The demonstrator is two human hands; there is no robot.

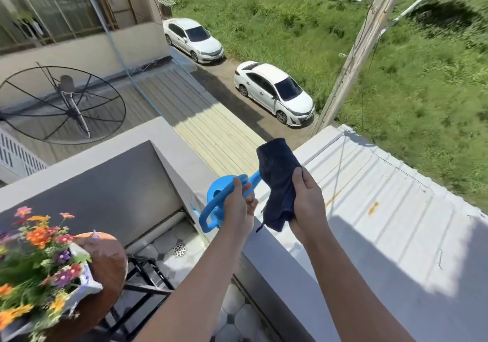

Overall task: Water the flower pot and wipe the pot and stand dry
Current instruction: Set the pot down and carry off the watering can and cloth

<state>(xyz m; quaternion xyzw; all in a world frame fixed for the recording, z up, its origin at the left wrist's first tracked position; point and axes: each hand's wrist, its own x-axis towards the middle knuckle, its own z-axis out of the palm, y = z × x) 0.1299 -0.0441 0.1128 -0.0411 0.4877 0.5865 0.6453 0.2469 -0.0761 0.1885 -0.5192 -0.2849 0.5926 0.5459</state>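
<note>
Left hand (239, 204) closed on watering can (219, 196) handle, at ledge (264, 262); our right hand (307, 204) pinches dark cloth (277, 180), ready for wiping.

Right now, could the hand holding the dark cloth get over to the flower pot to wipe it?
Probably yes, but not directly. The right hand grips the dark cloth above the balcony wall, while the flower pot sits low on the far left. The left hand, holding the blue watering can, lies between them.
</note>
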